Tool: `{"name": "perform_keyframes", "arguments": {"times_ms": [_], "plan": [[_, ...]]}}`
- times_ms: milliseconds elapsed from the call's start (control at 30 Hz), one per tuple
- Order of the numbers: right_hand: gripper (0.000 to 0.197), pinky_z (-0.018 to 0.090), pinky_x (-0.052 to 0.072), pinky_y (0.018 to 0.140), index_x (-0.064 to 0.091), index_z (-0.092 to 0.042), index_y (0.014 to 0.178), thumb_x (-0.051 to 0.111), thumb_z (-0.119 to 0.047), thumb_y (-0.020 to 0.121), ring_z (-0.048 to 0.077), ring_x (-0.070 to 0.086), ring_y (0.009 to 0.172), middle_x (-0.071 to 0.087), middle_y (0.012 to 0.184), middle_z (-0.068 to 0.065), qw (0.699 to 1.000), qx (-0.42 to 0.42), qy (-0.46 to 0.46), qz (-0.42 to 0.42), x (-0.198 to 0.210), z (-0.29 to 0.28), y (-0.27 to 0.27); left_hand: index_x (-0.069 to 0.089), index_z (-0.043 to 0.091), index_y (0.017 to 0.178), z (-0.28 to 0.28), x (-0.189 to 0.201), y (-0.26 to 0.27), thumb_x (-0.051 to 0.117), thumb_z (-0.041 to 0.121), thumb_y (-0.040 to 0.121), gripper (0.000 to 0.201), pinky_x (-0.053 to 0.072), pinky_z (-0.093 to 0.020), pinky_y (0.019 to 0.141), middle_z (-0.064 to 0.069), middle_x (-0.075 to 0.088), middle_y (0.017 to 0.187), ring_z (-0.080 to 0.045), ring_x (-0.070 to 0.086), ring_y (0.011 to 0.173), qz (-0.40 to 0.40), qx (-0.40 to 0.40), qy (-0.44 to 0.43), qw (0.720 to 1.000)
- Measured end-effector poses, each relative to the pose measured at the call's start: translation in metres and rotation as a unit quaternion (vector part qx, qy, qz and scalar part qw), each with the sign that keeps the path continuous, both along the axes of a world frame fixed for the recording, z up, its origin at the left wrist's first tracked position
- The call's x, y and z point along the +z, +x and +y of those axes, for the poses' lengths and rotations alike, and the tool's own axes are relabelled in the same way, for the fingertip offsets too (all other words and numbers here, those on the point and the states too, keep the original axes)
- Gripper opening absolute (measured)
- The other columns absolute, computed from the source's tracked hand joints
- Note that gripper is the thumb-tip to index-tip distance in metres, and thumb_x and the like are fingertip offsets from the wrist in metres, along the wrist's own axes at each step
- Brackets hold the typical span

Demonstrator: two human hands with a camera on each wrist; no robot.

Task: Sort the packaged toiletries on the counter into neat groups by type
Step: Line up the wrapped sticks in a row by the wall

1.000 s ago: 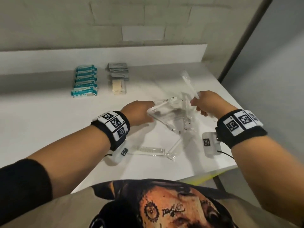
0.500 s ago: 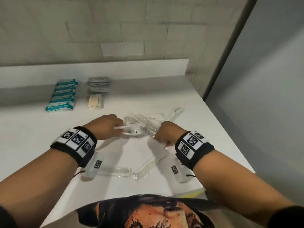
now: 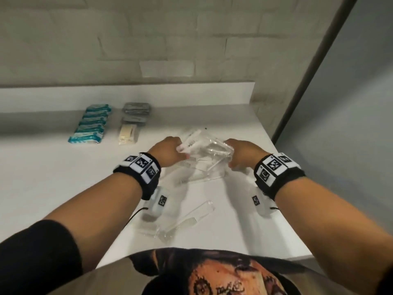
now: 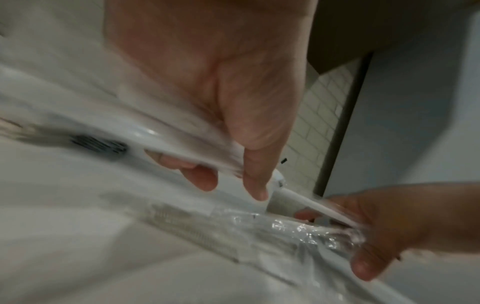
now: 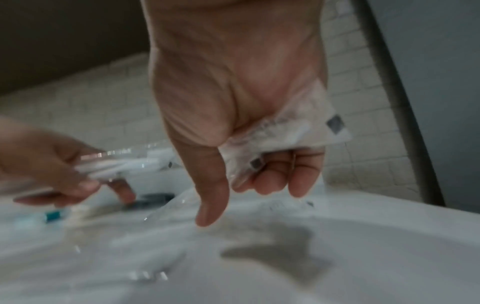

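Observation:
A bundle of clear-wrapped toothbrush packets (image 3: 204,145) hangs between my two hands over the white counter (image 3: 53,171). My left hand (image 3: 168,151) grips its left end (image 4: 182,142), fingers curled under the wrappers. My right hand (image 3: 240,155) grips the right end (image 5: 280,139) of the wrappers. Clear-wrapped combs (image 3: 191,177) lie on the counter under the bundle. Two more comb packets (image 3: 180,224) lie near the front edge. At the back left sit a row of teal packets (image 3: 90,124), grey sachets (image 3: 136,111) and a cream packet (image 3: 127,133).
A raised white ledge (image 3: 127,92) runs along the back below a tiled wall. The counter's right edge (image 3: 282,188) drops off beside a grey panel and a dark vertical post (image 3: 314,67). My body is against the front edge.
Both hands have come together from a wider spread and now hold the toothbrush packets as one bundle, slightly farther back on the counter. The camera has tilted up.

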State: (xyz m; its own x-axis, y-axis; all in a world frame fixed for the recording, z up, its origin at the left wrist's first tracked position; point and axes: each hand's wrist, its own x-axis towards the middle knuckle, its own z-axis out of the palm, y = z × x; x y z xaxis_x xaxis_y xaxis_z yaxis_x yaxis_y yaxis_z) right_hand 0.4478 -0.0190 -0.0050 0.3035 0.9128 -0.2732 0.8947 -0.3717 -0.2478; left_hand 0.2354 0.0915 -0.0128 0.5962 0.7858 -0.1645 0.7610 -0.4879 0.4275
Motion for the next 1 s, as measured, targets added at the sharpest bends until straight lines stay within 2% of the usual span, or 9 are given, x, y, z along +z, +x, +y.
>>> {"name": "perform_keyframes", "arguments": {"times_ms": [133, 267, 433, 567, 667, 767, 867, 933, 1000], "plan": [[0.041, 0.039, 0.042, 0.090, 0.055, -0.026, 0.113, 0.069, -0.039, 0.077, 0.028, 0.054, 0.107, 0.058, 0.115, 0.005, 0.989, 0.036, -0.040, -0.134, -0.018, 0.010, 0.015, 0.052, 0.010, 0.121, -0.005, -0.018, 0.023, 0.059, 0.041, 0.088, 0.045, 0.043, -0.035, 0.092, -0.011, 0.050, 0.125, -0.028, 0.054, 0.111, 0.089, -0.042, 0.006, 0.995], [0.029, 0.037, 0.039, 0.085, 0.058, -0.024, 0.101, 0.058, -0.040, 0.076, 0.026, 0.049, 0.102, 0.053, 0.108, 0.003, 0.982, 0.038, -0.090, -0.160, -0.017, 0.015, 0.031, 0.051, 0.015, 0.110, -0.015, -0.031, 0.020, 0.054, 0.042, 0.088, 0.035, 0.042, -0.031, 0.078, -0.008, 0.055, 0.114, -0.024, 0.055, 0.095, 0.091, -0.015, 0.031, 0.995], [0.019, 0.021, 0.037, 0.050, 0.056, -0.010, 0.092, 0.059, -0.013, 0.073, 0.022, 0.056, 0.070, 0.061, 0.089, 0.009, 0.993, -0.099, -0.047, 0.048, -0.009, 0.046, 0.050, 0.049, 0.018, 0.094, -0.026, -0.033, 0.006, 0.060, 0.046, 0.086, 0.031, 0.037, -0.029, 0.067, 0.003, 0.053, 0.090, -0.017, 0.051, 0.083, 0.071, 0.030, -0.111, 0.991], [0.028, 0.025, 0.036, 0.052, 0.052, -0.010, 0.095, 0.070, -0.007, 0.073, 0.025, 0.059, 0.068, 0.061, 0.079, 0.016, 0.918, -0.209, 0.008, 0.338, -0.011, 0.084, 0.040, 0.054, 0.015, 0.088, -0.017, -0.026, 0.011, 0.066, 0.045, 0.083, 0.032, 0.036, -0.026, 0.062, 0.000, 0.057, 0.088, -0.016, 0.052, 0.078, -0.021, 0.088, -0.194, 0.977], [0.044, 0.027, 0.045, 0.061, 0.051, -0.008, 0.111, 0.074, -0.027, 0.079, 0.024, 0.066, 0.084, 0.064, 0.093, 0.011, 0.958, -0.162, 0.054, 0.231, -0.003, 0.114, 0.037, 0.057, 0.007, 0.097, 0.018, -0.015, 0.027, 0.071, 0.048, 0.079, 0.047, 0.042, -0.028, 0.063, -0.003, 0.060, 0.085, -0.017, 0.054, 0.072, -0.150, 0.153, -0.221, 0.952], [0.067, 0.039, 0.048, 0.093, 0.045, -0.012, 0.134, 0.067, -0.045, 0.080, 0.035, 0.053, 0.116, 0.050, 0.127, 0.015, 0.977, -0.154, 0.120, 0.087, 0.004, 0.130, 0.037, 0.046, 0.000, 0.129, 0.066, -0.006, 0.037, 0.072, 0.052, 0.076, 0.078, 0.052, -0.034, 0.081, -0.009, 0.065, 0.104, -0.023, 0.064, 0.089, -0.188, 0.206, -0.202, 0.939], [0.045, 0.038, 0.049, 0.092, 0.056, -0.017, 0.126, 0.060, -0.035, 0.086, 0.035, 0.056, 0.110, 0.050, 0.122, 0.015, 0.986, -0.085, 0.129, 0.059, 0.003, 0.137, 0.026, 0.028, 0.014, 0.147, 0.099, -0.015, 0.030, 0.073, 0.038, 0.079, 0.085, 0.046, -0.034, 0.101, -0.014, 0.046, 0.142, -0.027, 0.053, 0.123, -0.115, 0.206, -0.143, 0.961], [0.030, 0.032, 0.050, 0.083, 0.064, -0.016, 0.115, 0.055, -0.025, 0.088, 0.034, 0.060, 0.102, 0.057, 0.115, 0.015, 0.991, 0.010, 0.129, 0.036, 0.000, 0.138, 0.014, 0.028, 0.021, 0.148, 0.105, -0.026, 0.023, 0.072, 0.033, 0.081, 0.082, 0.044, -0.034, 0.102, -0.015, 0.043, 0.144, -0.028, 0.050, 0.126, -0.071, 0.180, -0.115, 0.974], [0.030, 0.029, 0.045, 0.089, 0.065, -0.017, 0.119, 0.056, -0.024, 0.091, 0.029, 0.059, 0.111, 0.060, 0.122, 0.010, 0.990, 0.078, 0.101, 0.051, -0.001, 0.140, -0.005, 0.029, 0.028, 0.148, 0.107, -0.038, 0.019, 0.068, 0.039, 0.082, 0.078, 0.041, -0.037, 0.106, -0.012, 0.040, 0.145, -0.030, 0.046, 0.128, -0.018, 0.145, -0.060, 0.987]]}}
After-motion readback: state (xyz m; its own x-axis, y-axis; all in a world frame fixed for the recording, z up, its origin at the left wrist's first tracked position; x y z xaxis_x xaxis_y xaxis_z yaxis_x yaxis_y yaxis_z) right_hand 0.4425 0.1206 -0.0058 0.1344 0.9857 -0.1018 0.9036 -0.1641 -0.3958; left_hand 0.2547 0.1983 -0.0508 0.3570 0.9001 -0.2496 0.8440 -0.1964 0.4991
